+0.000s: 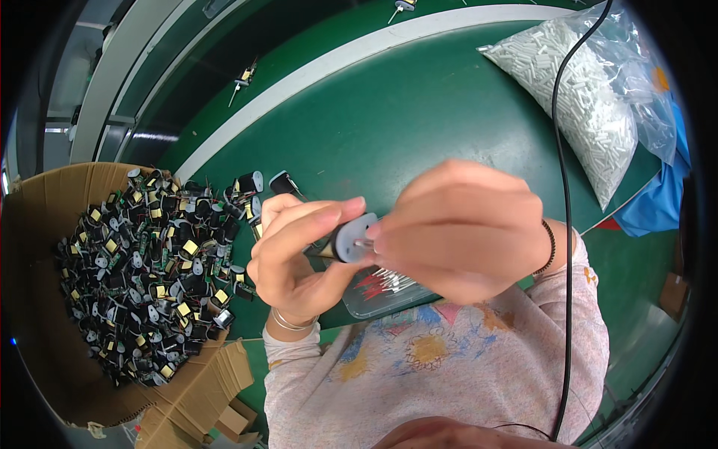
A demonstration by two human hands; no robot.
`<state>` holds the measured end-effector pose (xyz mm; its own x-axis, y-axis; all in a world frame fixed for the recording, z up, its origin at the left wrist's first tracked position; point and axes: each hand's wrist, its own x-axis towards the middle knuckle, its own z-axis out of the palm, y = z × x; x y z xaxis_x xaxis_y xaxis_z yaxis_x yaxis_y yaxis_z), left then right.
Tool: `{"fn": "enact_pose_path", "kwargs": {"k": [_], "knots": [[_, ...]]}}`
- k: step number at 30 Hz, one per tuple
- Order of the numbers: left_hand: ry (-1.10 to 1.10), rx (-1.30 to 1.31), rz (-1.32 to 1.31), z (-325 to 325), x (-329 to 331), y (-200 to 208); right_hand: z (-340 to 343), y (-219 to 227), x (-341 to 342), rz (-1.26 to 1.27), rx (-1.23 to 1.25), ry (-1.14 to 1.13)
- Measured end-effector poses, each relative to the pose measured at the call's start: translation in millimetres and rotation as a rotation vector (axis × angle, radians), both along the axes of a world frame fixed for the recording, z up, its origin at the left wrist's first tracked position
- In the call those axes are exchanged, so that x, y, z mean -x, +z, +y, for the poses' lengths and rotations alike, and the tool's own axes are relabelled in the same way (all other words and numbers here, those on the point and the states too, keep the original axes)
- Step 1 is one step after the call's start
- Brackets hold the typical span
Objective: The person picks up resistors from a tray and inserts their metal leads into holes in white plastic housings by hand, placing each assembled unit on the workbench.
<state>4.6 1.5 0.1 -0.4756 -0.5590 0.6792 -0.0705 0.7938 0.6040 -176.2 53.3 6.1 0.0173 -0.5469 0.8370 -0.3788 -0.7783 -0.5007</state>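
My left hand [295, 251] is closed around a small black cylindrical part with a grey round end cap [350, 238]. The cap faces my right hand and has small dark holes in it. My right hand [464, 232], smeared by motion, pinches a thin, shiny pin-like piece [363, 243] against the middle of the cap; its far end is hidden by the fingers. Partly under my hands is a shallow clear tray [366, 308] with several thin red and silvery-white pieces [385, 282].
At left, a cardboard box [37, 191] is heaped with similar black parts [149, 277]. More lie beside it on the green table [351, 97]. A bag of short white tubes [576, 90] sits far right, with a black cable [561, 150] across it. Two parts [241, 78] rest beyond a pale strip [299, 71].
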Motion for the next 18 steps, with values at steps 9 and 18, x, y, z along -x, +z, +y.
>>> {"fn": "enact_pose_path", "kwargs": {"k": [9,18], "knots": [[-0.092,-0.326,0.214,6,5,-6,-2,1,7,0.115,-0.033,-0.096],[0.006,-0.177,0.02,10,0,0,-10,-7,8,0.092,-0.08,0.028]]}}
